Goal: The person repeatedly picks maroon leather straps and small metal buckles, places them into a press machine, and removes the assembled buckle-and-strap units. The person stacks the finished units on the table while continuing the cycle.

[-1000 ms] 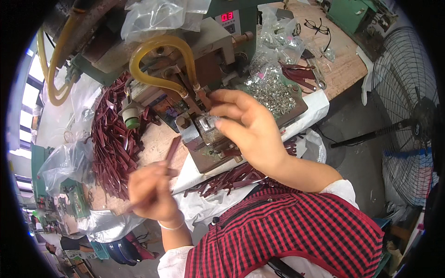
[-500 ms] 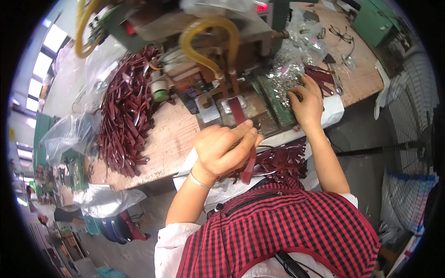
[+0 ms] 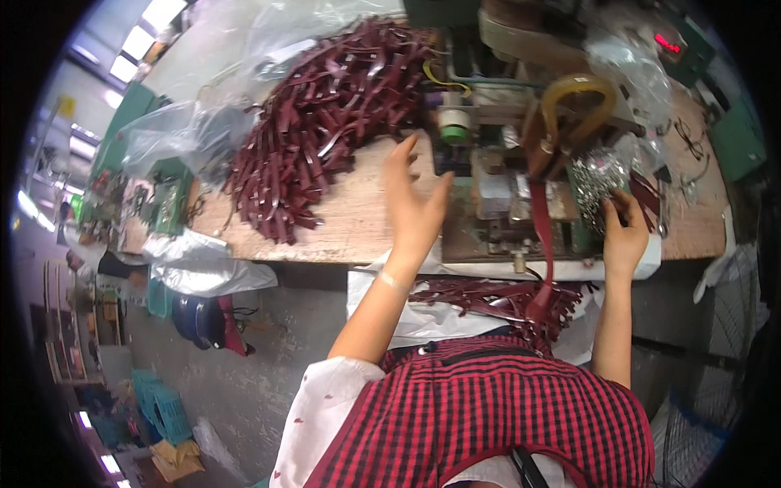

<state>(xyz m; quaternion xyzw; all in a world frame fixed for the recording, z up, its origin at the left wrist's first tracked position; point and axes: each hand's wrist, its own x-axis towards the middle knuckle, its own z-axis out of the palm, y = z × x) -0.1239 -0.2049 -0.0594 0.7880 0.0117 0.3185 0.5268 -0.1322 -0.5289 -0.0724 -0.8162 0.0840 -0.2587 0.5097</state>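
My left hand (image 3: 416,203) is raised over the bench with thumb and fingers spread, holding nothing. It is nearest the right edge of a big heap of dark red strips (image 3: 325,106). One dark red strip (image 3: 543,232) runs from under the head of a bench press (image 3: 547,150) down over the bench's front edge. My right hand (image 3: 625,236) is at a pile of small shiny metal pieces (image 3: 598,183), fingertips curled together in a pinch. Whatever lies between those fingertips is too small to make out.
More dark red strips (image 3: 488,297) lie on white sheeting at my lap. A looped yellow hose (image 3: 579,85) rises at the press. Clear plastic bags (image 3: 191,138) lie at the left; glasses (image 3: 690,138) rest at the far right. A fan (image 3: 716,317) stands right of the bench.
My left hand has let go of the strip at the press and moved left, opening toward the heap. My right hand stays at the metal pieces. The view has swung left.
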